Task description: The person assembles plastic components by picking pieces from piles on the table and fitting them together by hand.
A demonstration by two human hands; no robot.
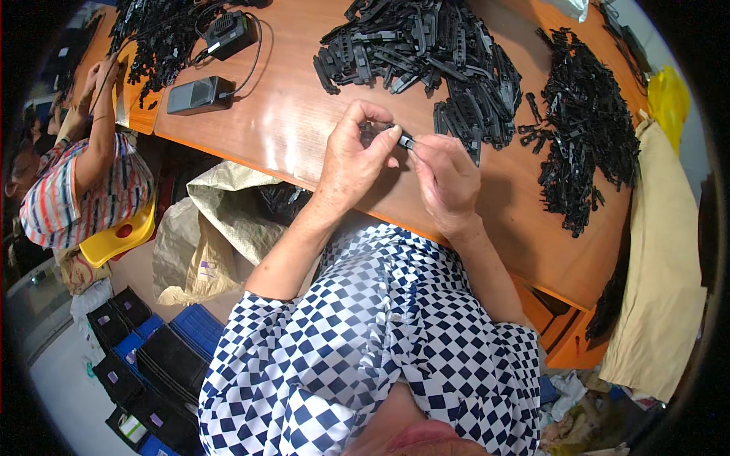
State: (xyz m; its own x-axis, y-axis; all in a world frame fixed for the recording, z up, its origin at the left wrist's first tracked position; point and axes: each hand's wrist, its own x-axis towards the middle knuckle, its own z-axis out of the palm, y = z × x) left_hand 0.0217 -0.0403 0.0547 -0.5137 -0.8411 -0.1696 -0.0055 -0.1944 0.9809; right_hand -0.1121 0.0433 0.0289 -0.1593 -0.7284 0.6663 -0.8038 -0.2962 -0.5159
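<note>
My left hand point(350, 159) is closed around a small black plastic part point(406, 142), held between thumb and fingers just above the near edge of the table. At the part's right end, the fingertips of my right hand point(449, 181) pinch together; whether they also hold a smaller piece is too small to tell. Most of the part is hidden inside my left fingers. Beyond my hands lies a large heap of long black plastic parts point(411, 47), its near end close to my right hand. To the right spreads a heap of smaller black pieces point(582, 129).
On the wooden table point(266, 129) at left are a grey box-shaped device point(199, 96) and a black adapter point(230, 35) with a cable. Another black heap point(160, 45) lies far left, beside a co-worker in a striped shirt point(95, 182). A woven sack point(220, 228) stands below the edge.
</note>
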